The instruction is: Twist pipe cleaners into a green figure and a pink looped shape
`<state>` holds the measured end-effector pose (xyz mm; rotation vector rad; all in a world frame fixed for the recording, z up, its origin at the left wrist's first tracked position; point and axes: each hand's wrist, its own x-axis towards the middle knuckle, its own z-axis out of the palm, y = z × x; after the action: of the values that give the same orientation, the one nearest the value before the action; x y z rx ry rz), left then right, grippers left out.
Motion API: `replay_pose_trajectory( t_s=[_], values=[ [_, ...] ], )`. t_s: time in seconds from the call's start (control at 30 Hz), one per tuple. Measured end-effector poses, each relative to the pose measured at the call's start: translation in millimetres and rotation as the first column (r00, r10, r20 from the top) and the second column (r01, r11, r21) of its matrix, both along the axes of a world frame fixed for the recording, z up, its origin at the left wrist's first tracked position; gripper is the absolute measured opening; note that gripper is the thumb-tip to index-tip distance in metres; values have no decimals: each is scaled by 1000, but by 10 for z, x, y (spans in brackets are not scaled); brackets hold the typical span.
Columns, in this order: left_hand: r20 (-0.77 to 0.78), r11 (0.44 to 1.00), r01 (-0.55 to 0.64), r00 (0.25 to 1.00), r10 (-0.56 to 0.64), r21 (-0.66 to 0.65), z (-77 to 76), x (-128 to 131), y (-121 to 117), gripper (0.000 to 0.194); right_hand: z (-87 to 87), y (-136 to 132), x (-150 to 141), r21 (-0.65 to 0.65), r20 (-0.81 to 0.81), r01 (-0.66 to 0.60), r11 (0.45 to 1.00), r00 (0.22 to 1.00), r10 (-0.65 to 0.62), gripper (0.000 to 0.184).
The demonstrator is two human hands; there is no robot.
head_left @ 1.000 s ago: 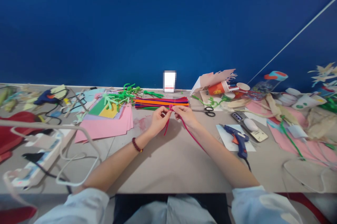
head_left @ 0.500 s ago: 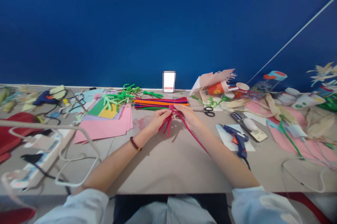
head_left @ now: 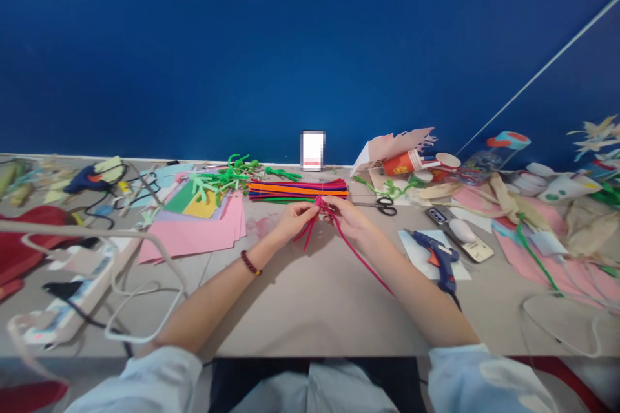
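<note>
Between my two hands, above the middle of the table, is a bunch of magenta pipe cleaners (head_left: 305, 232) with a small coiled head at the top. My left hand (head_left: 296, 219) pinches it from the left, just under the coil, with loose ends hanging below. My right hand (head_left: 346, 216) is closed on it from the right, and one long pipe cleaner runs down from there beside my right forearm. Fingers hide part of the coil. Right behind my hands lies a bundle of coloured pipe cleaners (head_left: 295, 189), orange, purple, red and green.
Black-handled scissors (head_left: 386, 206) lie right of the bundle. Further right are a blue glue gun (head_left: 438, 256) on paper and a phone (head_left: 477, 248). Pink paper sheets (head_left: 188, 238) and green pipe-cleaner pieces (head_left: 227, 177) lie left. A white power strip (head_left: 82, 300) with cables stands at the left front.
Both hands still hold the magenta pipe cleaners. The coil and fingertips have shifted very slightly, and the hanging ends sit a little differently. The view has moved a touch.
</note>
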<state>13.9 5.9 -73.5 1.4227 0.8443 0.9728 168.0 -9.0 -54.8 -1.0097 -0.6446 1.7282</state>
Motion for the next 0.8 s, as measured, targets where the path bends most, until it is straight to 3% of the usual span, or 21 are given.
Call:
replay_pose_trajectory(
  t_s=[0.27, 0.47, 0.63, 0.8],
  values=[
    [0, 1000, -16, 1000, 16, 10, 37, 22, -43, 29, 16, -8, -17, 12, 2, 37, 999, 999, -37, 13],
    [209, 977, 130, 973, -93, -169, 26, 8, -38, 26, -29, -25, -33, 163, 57, 18, 986, 998, -27, 19],
    [295, 943, 120, 955, -25, -310, 35, 11, -37, 23, 6, -55, -63, 161, 122, 46, 986, 990, -66, 23],
    [332, 936, 87, 943, 33, -342, 29, 17, -12, 23, 89, -89, -63, 180, 185, 39, 983, 980, -72, 26]
  ],
)
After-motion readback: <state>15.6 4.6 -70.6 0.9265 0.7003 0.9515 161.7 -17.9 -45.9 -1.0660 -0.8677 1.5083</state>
